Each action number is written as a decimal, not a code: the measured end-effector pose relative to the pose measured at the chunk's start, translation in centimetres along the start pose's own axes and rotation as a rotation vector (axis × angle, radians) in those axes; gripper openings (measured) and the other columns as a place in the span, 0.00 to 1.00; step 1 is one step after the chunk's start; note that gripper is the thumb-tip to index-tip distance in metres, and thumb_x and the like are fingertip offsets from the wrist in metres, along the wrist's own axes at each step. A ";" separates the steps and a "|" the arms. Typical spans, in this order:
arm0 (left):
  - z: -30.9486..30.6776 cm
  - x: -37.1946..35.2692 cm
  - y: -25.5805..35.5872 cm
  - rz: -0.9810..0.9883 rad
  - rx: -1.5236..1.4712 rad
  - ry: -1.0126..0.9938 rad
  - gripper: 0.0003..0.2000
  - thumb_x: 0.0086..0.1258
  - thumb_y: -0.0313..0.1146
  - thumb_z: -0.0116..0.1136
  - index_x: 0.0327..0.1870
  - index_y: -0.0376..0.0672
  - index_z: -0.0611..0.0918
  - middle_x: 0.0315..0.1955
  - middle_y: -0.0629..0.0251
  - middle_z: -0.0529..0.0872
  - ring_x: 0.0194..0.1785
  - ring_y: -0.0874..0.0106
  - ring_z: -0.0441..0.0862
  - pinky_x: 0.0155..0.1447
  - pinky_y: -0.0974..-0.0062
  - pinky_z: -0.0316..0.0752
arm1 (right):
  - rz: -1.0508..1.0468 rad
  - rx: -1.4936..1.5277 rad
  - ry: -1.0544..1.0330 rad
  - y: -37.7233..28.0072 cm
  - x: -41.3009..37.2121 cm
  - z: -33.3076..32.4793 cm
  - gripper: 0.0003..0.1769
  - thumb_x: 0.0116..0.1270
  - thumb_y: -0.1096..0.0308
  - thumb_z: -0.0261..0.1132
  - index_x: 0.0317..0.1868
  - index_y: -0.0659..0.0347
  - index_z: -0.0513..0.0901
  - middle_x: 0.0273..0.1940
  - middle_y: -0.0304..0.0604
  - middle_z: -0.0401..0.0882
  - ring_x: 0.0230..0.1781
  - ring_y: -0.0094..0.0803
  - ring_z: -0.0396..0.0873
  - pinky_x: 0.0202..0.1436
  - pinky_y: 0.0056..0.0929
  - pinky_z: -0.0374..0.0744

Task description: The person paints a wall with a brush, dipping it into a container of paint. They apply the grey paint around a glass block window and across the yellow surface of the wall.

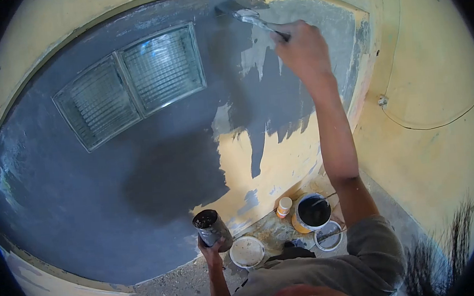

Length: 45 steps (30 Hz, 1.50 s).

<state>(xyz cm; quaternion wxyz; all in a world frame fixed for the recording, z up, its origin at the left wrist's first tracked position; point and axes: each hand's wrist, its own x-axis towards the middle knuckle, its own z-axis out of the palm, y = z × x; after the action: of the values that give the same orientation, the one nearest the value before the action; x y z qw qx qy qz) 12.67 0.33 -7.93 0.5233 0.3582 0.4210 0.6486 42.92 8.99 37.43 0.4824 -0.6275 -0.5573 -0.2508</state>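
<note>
My right hand (304,47) is raised high, its fingers closed around the handle of a paintbrush (251,18). The bristles rest against the upper part of the wall (166,164), which is mostly dark grey with cream patches at the lower right. Down near the wall's base, my left hand (210,250) grips a dark, paint-smeared can (215,231). The can is tilted slightly, and its open top shows a dark inside. Grey streaks with ragged edges run down over the cream below the brush.
Two glass-block panes (162,68) are set in the wall. On the floor stand a bucket of dark paint (314,211) with a stick in it, a small orange-and-white bottle (284,207), a white lid (247,252) and another round lid (329,236). A cable (432,127) hangs on the yellow side wall.
</note>
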 end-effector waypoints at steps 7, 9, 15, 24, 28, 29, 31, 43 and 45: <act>-0.6 -0.4 -0.3 -0.032 0.025 0.001 0.38 0.37 0.26 0.72 0.58 0.38 0.73 0.49 0.62 0.80 0.53 0.63 0.77 0.59 0.63 0.71 | 0.007 -0.048 0.094 0.2 2.5 0.1 0.11 0.53 0.65 0.63 0.35 0.61 0.86 0.36 0.55 0.84 0.40 0.50 0.82 0.48 0.43 0.80; -0.8 -0.5 -0.6 -0.024 0.006 0.048 0.38 0.37 0.25 0.72 0.59 0.38 0.73 0.49 0.62 0.80 0.53 0.62 0.77 0.59 0.63 0.70 | 0.049 -0.013 0.084 0.5 2.0 -0.6 0.11 0.53 0.65 0.63 0.35 0.61 0.86 0.37 0.55 0.84 0.40 0.51 0.82 0.47 0.43 0.80; -1.0 -0.9 0.3 -0.024 0.055 0.033 0.40 0.36 0.25 0.73 0.60 0.38 0.72 0.49 0.61 0.80 0.52 0.62 0.77 0.59 0.62 0.70 | 0.025 -0.006 0.055 -2.4 0.8 0.4 0.13 0.54 0.65 0.63 0.39 0.58 0.86 0.38 0.56 0.83 0.40 0.51 0.83 0.47 0.42 0.81; -0.3 -1.0 0.7 -0.009 0.080 -0.034 0.38 0.36 0.27 0.73 0.58 0.38 0.73 0.48 0.63 0.81 0.51 0.65 0.78 0.58 0.63 0.71 | 0.005 0.072 -0.106 -1.6 -1.4 1.0 0.13 0.57 0.65 0.63 0.42 0.54 0.87 0.38 0.56 0.83 0.39 0.50 0.82 0.48 0.41 0.81; 0.1 -1.2 0.5 0.009 0.064 -0.063 0.38 0.37 0.28 0.73 0.58 0.38 0.73 0.48 0.63 0.80 0.51 0.65 0.78 0.57 0.63 0.71 | 0.084 0.113 -0.073 1.3 -2.6 -1.3 0.13 0.57 0.64 0.63 0.41 0.54 0.88 0.36 0.57 0.83 0.41 0.50 0.82 0.49 0.40 0.80; 0.2 -1.4 0.6 -0.012 0.052 -0.053 0.38 0.38 0.29 0.72 0.58 0.37 0.73 0.48 0.62 0.80 0.51 0.65 0.78 0.57 0.64 0.71 | 0.086 0.109 -0.078 1.5 -2.4 -1.6 0.13 0.57 0.64 0.63 0.41 0.54 0.88 0.36 0.57 0.83 0.41 0.50 0.82 0.49 0.40 0.80; 0.1 -1.6 0.4 -0.042 0.045 -0.042 0.38 0.38 0.29 0.72 0.58 0.37 0.73 0.48 0.62 0.80 0.51 0.65 0.78 0.57 0.64 0.71 | 0.129 0.135 0.026 1.9 -1.8 -1.9 0.12 0.56 0.64 0.64 0.39 0.56 0.88 0.35 0.56 0.83 0.41 0.50 0.82 0.49 0.41 0.80; 1.8 -1.2 -0.2 -0.051 -0.023 -0.005 0.36 0.36 0.27 0.74 0.56 0.37 0.75 0.44 0.62 0.82 0.47 0.65 0.79 0.55 0.66 0.73 | 0.124 0.001 -0.138 4.1 -4.8 -1.5 0.11 0.57 0.64 0.64 0.36 0.64 0.85 0.33 0.57 0.83 0.38 0.51 0.82 0.46 0.44 0.80; 2.1 -1.3 -0.2 -0.032 -0.008 -0.035 0.37 0.36 0.27 0.74 0.56 0.37 0.75 0.44 0.62 0.82 0.47 0.65 0.79 0.55 0.66 0.73 | 0.088 -0.024 -0.111 4.1 -3.8 0.5 0.11 0.57 0.65 0.65 0.36 0.63 0.85 0.32 0.57 0.82 0.36 0.53 0.82 0.43 0.43 0.80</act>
<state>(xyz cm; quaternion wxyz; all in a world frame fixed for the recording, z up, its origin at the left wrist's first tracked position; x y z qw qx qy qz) 14.89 -0.55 -7.37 0.5424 0.3603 0.4149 0.6355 45.68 8.04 32.66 0.4539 -0.6699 -0.5522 -0.2008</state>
